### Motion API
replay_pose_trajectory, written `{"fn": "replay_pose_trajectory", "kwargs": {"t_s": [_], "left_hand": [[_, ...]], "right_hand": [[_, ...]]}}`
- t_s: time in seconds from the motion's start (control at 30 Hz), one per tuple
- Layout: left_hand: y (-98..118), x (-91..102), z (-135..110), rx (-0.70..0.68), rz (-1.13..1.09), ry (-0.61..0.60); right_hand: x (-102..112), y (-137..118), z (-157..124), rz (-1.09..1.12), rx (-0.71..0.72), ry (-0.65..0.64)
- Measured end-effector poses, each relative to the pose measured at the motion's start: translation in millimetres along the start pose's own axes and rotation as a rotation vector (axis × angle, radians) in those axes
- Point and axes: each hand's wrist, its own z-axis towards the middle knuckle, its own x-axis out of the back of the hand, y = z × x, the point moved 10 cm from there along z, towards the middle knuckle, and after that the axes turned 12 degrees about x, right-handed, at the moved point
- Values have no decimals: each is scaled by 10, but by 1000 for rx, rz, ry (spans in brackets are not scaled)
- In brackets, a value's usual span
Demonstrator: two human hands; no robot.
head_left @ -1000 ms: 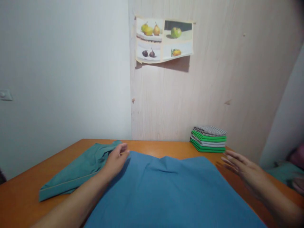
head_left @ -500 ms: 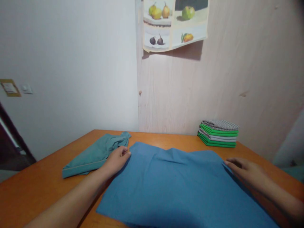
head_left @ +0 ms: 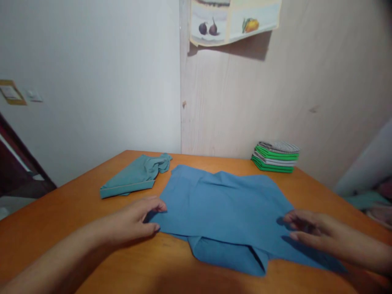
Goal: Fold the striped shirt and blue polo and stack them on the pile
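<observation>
A blue cloth (head_left: 223,204) lies spread on the orange wooden table (head_left: 61,208), with a lower layer sticking out at its near edge. My left hand (head_left: 134,218) pinches the cloth's near left corner between thumb and fingers. My right hand (head_left: 309,228) rests at the cloth's near right edge, fingers curled on the fabric and slightly blurred. A teal folded cloth (head_left: 134,175) lies beyond my left hand, apart from it.
A stack of folded green and grey striped cloths (head_left: 275,156) sits at the table's far right by the wood-panel wall. A fruit picture (head_left: 232,20) hangs above. More fabric (head_left: 370,202) lies off the table at the right.
Both hands have moved toward me from the cloth's far corners to its near edge, and the blue cloth now lies folded shorter. The camera has tilted downward.
</observation>
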Motion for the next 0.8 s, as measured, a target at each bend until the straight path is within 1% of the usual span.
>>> {"fn": "replay_pose_trajectory", "kwargs": {"t_s": [0.07, 0.1, 0.13, 0.2, 0.27, 0.4, 0.47, 0.53, 0.6, 0.67, 0.73, 0.8], "left_hand": [[-75, -27, -52, -5, 61, 16], [-101, -49, -53, -19, 105, 29], [-113, -71, -42, -40, 148, 47], [-93, -122, -4, -96, 230, 84], [-28, -179, 34, -152, 305, 114], [102, -258, 69, -195, 457, 202], [145, -269, 73, -205, 515, 271], [173, -248, 92, -217, 515, 327], [179, -162, 153, -200, 446, 359], [202, 36, 242, -159, 345, 412], [316, 350, 307, -155, 241, 518], [542, 635, 359, -221, 189, 555]], "right_hand": [[-118, -66, -204, -54, 24, -138], [-152, -78, -294, -97, 30, -175], [-156, -81, -367, -149, 31, -176], [-177, -110, -461, -252, 53, -166], [-228, -192, -484, -346, 109, -150], [-379, -360, -414, -523, 207, -105], [-423, -371, -364, -601, 229, -62], [-395, -322, -303, -623, 221, 1], [-272, -248, -215, -569, 181, 74], [-29, -231, -99, -500, 131, 175], [306, -361, 28, -479, 121, 302], [656, -637, 147, -482, 176, 416]]}}
